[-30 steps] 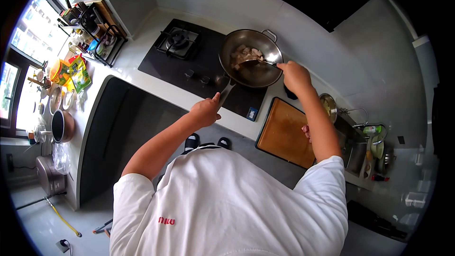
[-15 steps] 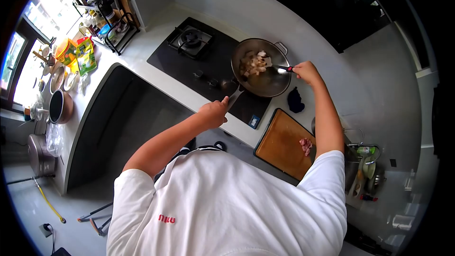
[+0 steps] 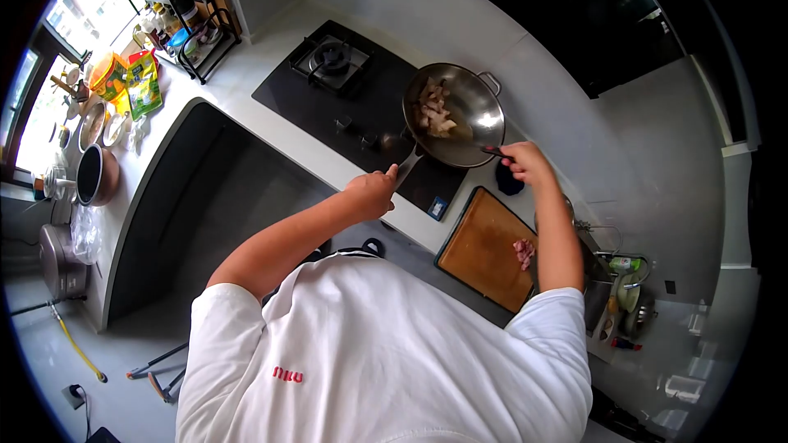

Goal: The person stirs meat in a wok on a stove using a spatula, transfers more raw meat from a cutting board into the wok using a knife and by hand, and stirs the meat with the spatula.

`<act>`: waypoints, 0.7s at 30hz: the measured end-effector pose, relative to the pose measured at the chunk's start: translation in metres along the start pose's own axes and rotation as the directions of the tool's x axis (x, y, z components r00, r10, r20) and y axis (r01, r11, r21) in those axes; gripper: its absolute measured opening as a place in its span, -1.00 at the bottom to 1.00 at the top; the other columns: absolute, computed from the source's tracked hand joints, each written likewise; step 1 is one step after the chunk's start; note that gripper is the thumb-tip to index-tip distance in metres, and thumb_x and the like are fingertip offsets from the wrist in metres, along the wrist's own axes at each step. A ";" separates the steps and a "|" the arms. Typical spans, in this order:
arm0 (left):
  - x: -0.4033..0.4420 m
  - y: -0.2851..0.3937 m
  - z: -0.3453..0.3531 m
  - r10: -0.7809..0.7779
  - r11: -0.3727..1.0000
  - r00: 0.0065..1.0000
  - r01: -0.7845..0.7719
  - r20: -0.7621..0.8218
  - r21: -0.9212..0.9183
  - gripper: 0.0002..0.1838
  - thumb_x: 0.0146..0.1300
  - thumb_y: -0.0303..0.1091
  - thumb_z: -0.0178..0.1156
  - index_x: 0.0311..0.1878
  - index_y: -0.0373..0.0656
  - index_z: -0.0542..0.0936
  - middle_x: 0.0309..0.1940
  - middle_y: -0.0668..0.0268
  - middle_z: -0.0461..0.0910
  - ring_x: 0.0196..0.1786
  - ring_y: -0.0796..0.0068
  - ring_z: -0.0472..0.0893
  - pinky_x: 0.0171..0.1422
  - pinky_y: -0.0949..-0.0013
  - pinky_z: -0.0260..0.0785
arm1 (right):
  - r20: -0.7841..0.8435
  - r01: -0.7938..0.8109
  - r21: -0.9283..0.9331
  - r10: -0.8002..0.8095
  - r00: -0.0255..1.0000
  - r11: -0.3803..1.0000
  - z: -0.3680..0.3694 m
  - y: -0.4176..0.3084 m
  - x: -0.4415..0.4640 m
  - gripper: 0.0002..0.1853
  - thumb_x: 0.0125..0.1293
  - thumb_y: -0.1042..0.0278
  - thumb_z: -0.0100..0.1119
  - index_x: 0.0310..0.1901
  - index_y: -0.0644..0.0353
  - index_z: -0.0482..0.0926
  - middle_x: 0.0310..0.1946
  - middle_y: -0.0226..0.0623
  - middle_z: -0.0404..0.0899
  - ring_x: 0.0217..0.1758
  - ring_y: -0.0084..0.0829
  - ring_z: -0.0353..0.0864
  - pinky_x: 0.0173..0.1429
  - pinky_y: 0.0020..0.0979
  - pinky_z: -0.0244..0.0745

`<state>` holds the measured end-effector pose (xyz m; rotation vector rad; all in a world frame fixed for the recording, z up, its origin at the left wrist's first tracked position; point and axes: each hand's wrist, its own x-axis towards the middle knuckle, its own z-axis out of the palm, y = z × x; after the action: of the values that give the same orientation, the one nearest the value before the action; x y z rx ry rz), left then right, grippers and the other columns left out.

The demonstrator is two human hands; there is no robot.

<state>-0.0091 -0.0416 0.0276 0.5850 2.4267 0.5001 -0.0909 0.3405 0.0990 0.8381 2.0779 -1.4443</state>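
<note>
A steel wok (image 3: 478, 101) sits over the right side of a black hob (image 3: 316, 111), its long handle running from the near-left rim toward the cook. The left hand (image 3: 373, 194) closes on that handle; the right hand (image 3: 528, 162), just beyond the near-right rim, grips a dark-handled cooking utensil (image 3: 496, 152), its far end too indistinct to make out. Pale meat pieces (image 3: 433, 107) gather in the wok's far-left part, across the bowl from the right hand, which is nearer the open side than the left. To the near right, a wooden chopping board (image 3: 484, 238) bears a small pile of pinkish meat (image 3: 524, 253). At far left, a copper-coloured pot (image 3: 110, 176) with a dark interior stands on the white bench (image 3: 197, 82).
</note>
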 end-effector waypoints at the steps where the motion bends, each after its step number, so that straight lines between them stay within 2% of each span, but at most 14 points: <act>1: 0.000 0.001 0.000 -0.002 1.000 1.000 0.002 0.008 0.002 0.05 0.32 -0.12 0.43 0.70 -0.15 0.00 0.15 0.03 0.61 0.19 0.01 0.67 0.24 0.09 0.54 | -0.009 0.007 0.149 -0.006 1.000 0.989 0.016 0.016 0.015 -0.84 0.45 0.36 0.26 -0.18 0.27 0.53 -0.47 -0.28 0.55 -0.71 -0.64 0.17 -0.67 -0.48 -0.04; 4: 0.001 0.000 -0.002 -0.008 1.000 1.000 0.007 0.021 0.016 0.06 0.32 -0.13 0.43 0.71 -0.15 -0.01 0.16 0.03 0.61 0.21 0.01 0.66 0.25 0.09 0.53 | -0.085 0.054 0.500 -0.013 0.996 0.864 0.059 0.039 0.030 -0.83 0.46 0.34 0.29 -0.15 0.22 0.52 -0.43 -0.28 0.54 -0.65 -0.62 0.24 -0.61 -0.51 0.06; 6: 0.002 0.000 -0.001 -0.005 1.000 1.000 0.005 0.019 0.022 0.06 0.32 -0.13 0.43 0.71 -0.15 -0.01 0.17 0.02 0.61 0.21 0.01 0.66 0.26 0.09 0.53 | -0.174 0.140 0.494 -0.061 0.983 0.858 0.065 0.041 0.032 -0.82 0.47 0.31 0.29 -0.08 0.25 0.60 -0.46 -0.34 0.51 -0.64 -0.65 0.21 -0.61 -0.52 0.06; 8: 0.003 -0.001 0.000 -0.008 1.000 1.000 0.008 0.028 0.023 0.06 0.31 -0.13 0.43 0.71 -0.15 -0.01 0.18 0.02 0.61 0.21 0.00 0.65 0.27 0.08 0.52 | -0.212 0.276 0.174 -0.237 0.948 0.945 0.048 0.041 0.035 -0.77 0.46 0.30 0.29 -0.02 0.29 0.66 -0.41 -0.22 0.62 -0.57 -0.47 0.44 -0.52 -0.40 0.30; 9: 0.004 -0.001 -0.001 -0.008 1.000 0.999 0.007 0.031 0.023 0.07 0.31 -0.13 0.44 0.71 -0.15 -0.01 0.18 0.02 0.60 0.21 0.00 0.65 0.28 0.08 0.52 | -0.209 0.334 0.003 -0.326 0.922 0.943 0.037 0.041 0.036 -0.74 0.46 0.29 0.29 0.01 0.30 0.69 -0.39 -0.16 0.67 -0.53 -0.38 0.55 -0.48 -0.34 0.42; 10: 0.004 0.000 -0.002 -0.006 1.000 0.999 0.005 0.033 0.018 0.06 0.31 -0.13 0.44 0.70 -0.15 -0.01 0.18 0.02 0.60 0.22 0.00 0.65 0.28 0.07 0.52 | -0.233 0.409 -0.282 -0.475 0.849 0.868 0.028 0.036 0.029 -0.73 0.45 0.28 0.29 0.02 0.30 0.70 -0.32 -0.10 0.70 -0.41 -0.26 0.62 -0.34 -0.27 0.49; 11: 0.004 0.000 -0.002 -0.004 1.000 0.999 0.004 0.034 0.014 0.06 0.31 -0.13 0.44 0.70 -0.15 -0.01 0.19 0.01 0.60 0.22 -0.01 0.65 0.28 0.07 0.52 | -0.207 0.433 -0.545 -0.615 0.761 0.718 0.017 0.029 0.021 -0.71 0.44 0.27 0.29 0.03 0.30 0.72 -0.25 -0.03 0.74 -0.28 -0.14 0.69 -0.21 -0.20 0.57; 12: 0.003 0.000 -0.004 -0.003 1.000 0.999 0.003 0.035 0.010 0.06 0.31 -0.13 0.44 0.70 -0.16 -0.01 0.19 0.01 0.60 0.22 -0.01 0.65 0.28 0.07 0.52 | -0.134 0.404 -0.761 -0.733 0.667 0.507 0.011 0.018 0.008 -0.69 0.43 0.26 0.29 0.05 0.30 0.73 -0.17 0.04 0.77 -0.15 -0.02 0.77 -0.08 -0.13 0.64; 14: 0.001 0.001 -0.006 -0.003 1.000 0.999 0.003 0.038 0.004 0.06 0.32 -0.13 0.43 0.70 -0.16 0.00 0.18 0.01 0.61 0.22 -0.02 0.65 0.28 0.06 0.51 | -0.100 0.279 -0.884 -0.734 0.672 0.376 0.004 -0.015 -0.026 -0.67 0.40 0.25 0.30 0.07 0.28 0.73 0.02 0.11 0.72 0.17 0.10 0.67 0.26 -0.04 0.55; 15: 0.001 0.002 -0.007 -0.002 1.000 0.999 0.002 0.040 0.002 0.05 0.32 -0.13 0.43 0.70 -0.17 0.00 0.18 0.01 0.61 0.22 -0.03 0.65 0.28 0.06 0.51 | -0.114 0.261 -0.898 -0.763 0.637 0.353 -0.001 -0.017 -0.023 -0.71 0.41 0.29 0.27 0.03 0.28 0.74 -0.08 0.11 0.74 0.08 0.12 0.70 0.18 -0.01 0.59; 18: 0.002 0.002 -0.006 -0.011 1.000 0.999 0.010 0.044 0.010 0.05 0.31 -0.13 0.44 0.69 -0.17 0.01 0.16 0.01 0.62 0.20 -0.05 0.65 0.27 0.05 0.51 | -0.102 0.155 -0.955 -0.769 0.631 0.253 0.008 -0.030 -0.010 -0.78 0.40 0.36 0.23 -0.04 0.23 0.76 -0.16 0.12 0.73 0.03 0.14 0.70 0.15 0.01 0.60; 19: 0.000 0.003 -0.007 -0.003 1.000 0.999 0.002 0.039 0.010 0.06 0.30 -0.13 0.44 0.69 -0.17 0.01 0.15 0.00 0.62 0.19 -0.05 0.66 0.27 0.05 0.51 | -0.120 0.130 -0.958 -0.766 0.631 0.257 0.016 -0.030 -0.002 -0.77 0.38 0.43 0.19 0.01 0.21 0.73 -0.15 0.10 0.71 -0.02 0.16 0.70 0.10 0.05 0.61; 21: -0.003 0.004 -0.010 0.007 1.000 1.000 -0.007 0.024 0.006 0.06 0.30 -0.12 0.45 0.69 -0.17 0.01 0.14 0.00 0.62 0.18 -0.06 0.66 0.26 0.04 0.52 | -0.030 0.232 -0.951 -0.811 0.584 0.202 0.028 -0.016 0.023 -0.70 0.38 0.46 0.16 0.11 0.20 0.69 -0.10 0.06 0.70 -0.05 0.14 0.71 0.07 0.04 0.62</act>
<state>-0.0118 -0.0424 0.0384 0.5994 2.4052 0.4862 -0.1170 0.3151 0.0846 -0.0895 3.2854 0.0407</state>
